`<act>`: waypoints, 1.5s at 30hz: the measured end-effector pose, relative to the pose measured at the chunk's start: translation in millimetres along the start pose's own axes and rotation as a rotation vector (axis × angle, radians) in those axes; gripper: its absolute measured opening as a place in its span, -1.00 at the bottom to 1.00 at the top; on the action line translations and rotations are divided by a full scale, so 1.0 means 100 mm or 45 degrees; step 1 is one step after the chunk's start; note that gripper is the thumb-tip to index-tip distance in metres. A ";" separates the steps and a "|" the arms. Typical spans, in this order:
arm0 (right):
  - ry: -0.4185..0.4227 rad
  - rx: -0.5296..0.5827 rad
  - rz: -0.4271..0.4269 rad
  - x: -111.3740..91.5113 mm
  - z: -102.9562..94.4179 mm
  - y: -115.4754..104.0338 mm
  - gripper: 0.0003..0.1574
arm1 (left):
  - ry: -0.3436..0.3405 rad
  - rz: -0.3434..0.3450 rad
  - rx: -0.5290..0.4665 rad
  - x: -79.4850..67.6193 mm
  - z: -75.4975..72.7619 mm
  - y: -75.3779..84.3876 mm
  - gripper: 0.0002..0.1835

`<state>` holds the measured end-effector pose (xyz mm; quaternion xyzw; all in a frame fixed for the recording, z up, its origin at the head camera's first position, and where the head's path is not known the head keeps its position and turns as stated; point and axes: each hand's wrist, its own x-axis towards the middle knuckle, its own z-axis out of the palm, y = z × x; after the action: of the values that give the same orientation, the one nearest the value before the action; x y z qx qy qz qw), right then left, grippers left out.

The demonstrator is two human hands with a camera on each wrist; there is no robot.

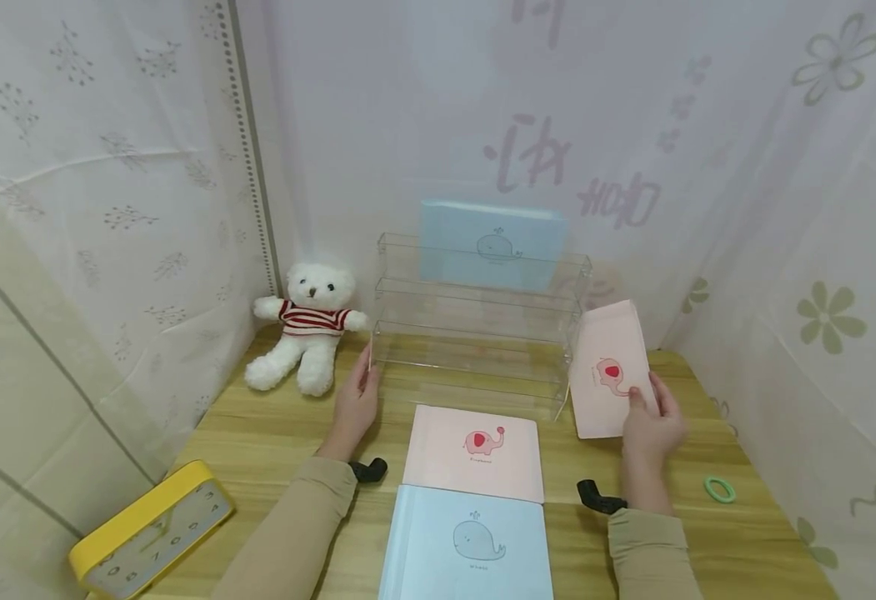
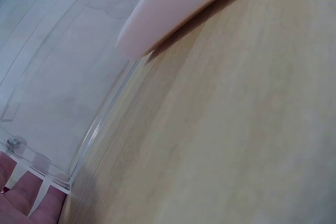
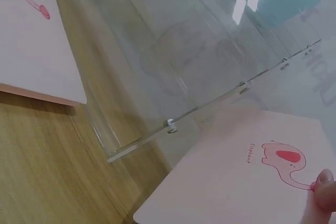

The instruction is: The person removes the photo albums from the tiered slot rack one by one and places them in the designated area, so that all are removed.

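Note:
A clear acrylic tiered rack (image 1: 475, 333) stands at the back of the table. My left hand (image 1: 355, 404) rests its fingers (image 2: 23, 195) along the outside of the rack's left side panel. My right hand (image 1: 655, 421) pinches a pink notebook (image 1: 606, 375) by its right edge, thumb on the cover near the printed elephant's trunk. This notebook is upright and slightly tilted, beside the rack's right end. On the rack's top tier leans a light blue notebook (image 1: 453, 242) with a whale. Another pink elephant notebook (image 1: 438, 450) lies flat before the rack, a blue whale notebook (image 1: 430, 550) nearer me.
A white teddy bear (image 1: 313, 321) in a striped sweater sits left of the rack. The yellow-framed clock (image 1: 156, 533) is at the table's left edge, and a green ring (image 1: 719, 490) lies at the right. Patterned curtains (image 1: 107, 167) enclose the table.

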<state>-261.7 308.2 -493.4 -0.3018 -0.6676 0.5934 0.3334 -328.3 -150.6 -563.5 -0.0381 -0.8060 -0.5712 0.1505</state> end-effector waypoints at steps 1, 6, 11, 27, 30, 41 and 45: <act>-0.009 -0.005 -0.007 -0.01 0.00 0.01 -0.45 | -0.001 -0.004 0.002 0.00 0.00 0.00 -0.39; -0.028 -0.063 -0.042 -0.04 0.02 0.06 -0.49 | -0.006 -0.007 -0.004 -0.01 0.00 0.02 -0.39; -0.032 -0.096 -0.061 -0.04 0.05 0.10 -0.53 | -0.012 0.006 0.000 -0.01 -0.01 0.02 -0.39; -0.102 -0.210 -0.173 0.01 0.06 0.29 -0.50 | 0.002 0.008 0.021 0.00 0.00 0.01 -0.39; -0.099 -0.245 -0.212 0.04 0.05 0.34 -0.52 | 0.003 0.013 0.011 0.01 0.00 0.01 -0.39; -0.120 -0.436 -0.427 0.11 0.06 0.56 -0.62 | 0.001 0.005 0.001 -0.02 -0.01 0.03 -0.39; -0.147 -0.491 -0.468 0.11 0.06 0.60 -0.61 | 0.009 0.007 0.010 -0.01 0.00 0.03 -0.38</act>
<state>-272.1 320.4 -552.9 -0.1990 -0.8297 0.4011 0.3333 -326.8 -149.7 -561.4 -0.0376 -0.8076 -0.5678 0.1551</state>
